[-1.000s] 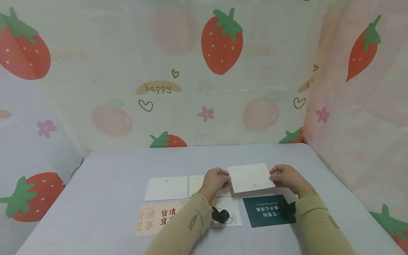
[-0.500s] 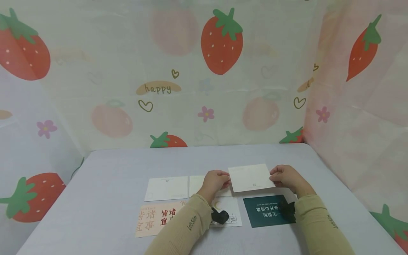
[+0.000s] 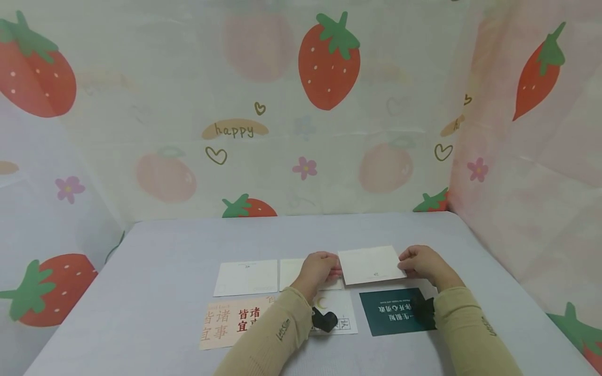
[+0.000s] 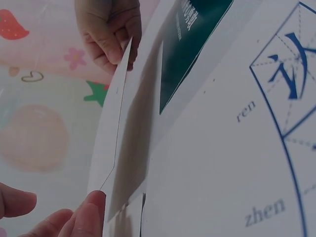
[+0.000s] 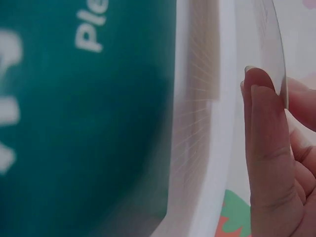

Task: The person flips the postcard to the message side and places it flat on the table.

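Observation:
A blank-looking white postcard point(image 3: 369, 265) is held tilted above the table, behind the dark green postcard point(image 3: 390, 312). My right hand point(image 3: 421, 263) pinches its right edge between thumb and fingers, as the right wrist view also shows. At its left edge is my left hand point(image 3: 320, 269); in the left wrist view a fingertip point(image 4: 94, 207) touches the card's corner, while the thumb point(image 4: 17, 200) stands apart from it. Below the left hand lies a white postcard with a moon and blue characters point(image 3: 345, 305), partly hidden by the wrist.
Left of the hands, a white postcard point(image 3: 246, 277) lies above a peach postcard with red characters point(image 3: 226, 324). A cream postcard point(image 3: 289, 269) is partly hidden by my left hand. The pale table point(image 3: 155, 292) meets strawberry-patterned cloth point(image 3: 329, 156) at the back and sides.
The held postcard has sunk slightly toward the table, its far edge lower. Both hands have moved down a little with it. The other postcards lie as before.

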{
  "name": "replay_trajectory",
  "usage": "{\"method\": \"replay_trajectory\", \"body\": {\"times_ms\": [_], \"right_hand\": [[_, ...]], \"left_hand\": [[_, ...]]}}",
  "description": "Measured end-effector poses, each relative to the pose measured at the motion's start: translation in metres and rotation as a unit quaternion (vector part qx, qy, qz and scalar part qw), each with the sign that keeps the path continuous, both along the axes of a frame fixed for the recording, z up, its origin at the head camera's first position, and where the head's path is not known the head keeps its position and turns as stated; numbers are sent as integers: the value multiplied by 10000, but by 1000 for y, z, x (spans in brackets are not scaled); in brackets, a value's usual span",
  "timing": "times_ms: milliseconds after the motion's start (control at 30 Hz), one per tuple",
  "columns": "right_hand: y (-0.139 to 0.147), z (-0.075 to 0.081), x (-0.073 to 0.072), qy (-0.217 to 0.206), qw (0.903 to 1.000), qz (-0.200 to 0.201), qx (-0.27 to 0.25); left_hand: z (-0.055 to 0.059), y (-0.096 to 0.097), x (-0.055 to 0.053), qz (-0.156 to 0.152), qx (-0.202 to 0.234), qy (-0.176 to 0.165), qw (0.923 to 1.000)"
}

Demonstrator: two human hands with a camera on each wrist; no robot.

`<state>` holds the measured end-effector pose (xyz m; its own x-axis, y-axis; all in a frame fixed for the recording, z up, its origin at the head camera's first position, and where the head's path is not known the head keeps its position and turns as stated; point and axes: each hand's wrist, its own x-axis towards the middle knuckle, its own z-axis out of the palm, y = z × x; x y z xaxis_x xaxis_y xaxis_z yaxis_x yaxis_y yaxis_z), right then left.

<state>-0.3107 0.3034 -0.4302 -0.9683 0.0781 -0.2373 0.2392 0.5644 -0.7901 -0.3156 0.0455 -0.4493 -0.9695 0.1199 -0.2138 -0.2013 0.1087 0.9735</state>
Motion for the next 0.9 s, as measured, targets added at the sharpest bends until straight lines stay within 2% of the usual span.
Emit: {"method": "replay_trajectory", "body": {"times_ms": [433,900], "right_hand": [[-2,-2,-1,-201,9996,-128,147],[-2,-4,-1,-393,9986,-142,337]], "left_hand": [[-1,1,2,-101,39,-125,9999],[-3,3,4,-228,-109,-196,9995]]}}
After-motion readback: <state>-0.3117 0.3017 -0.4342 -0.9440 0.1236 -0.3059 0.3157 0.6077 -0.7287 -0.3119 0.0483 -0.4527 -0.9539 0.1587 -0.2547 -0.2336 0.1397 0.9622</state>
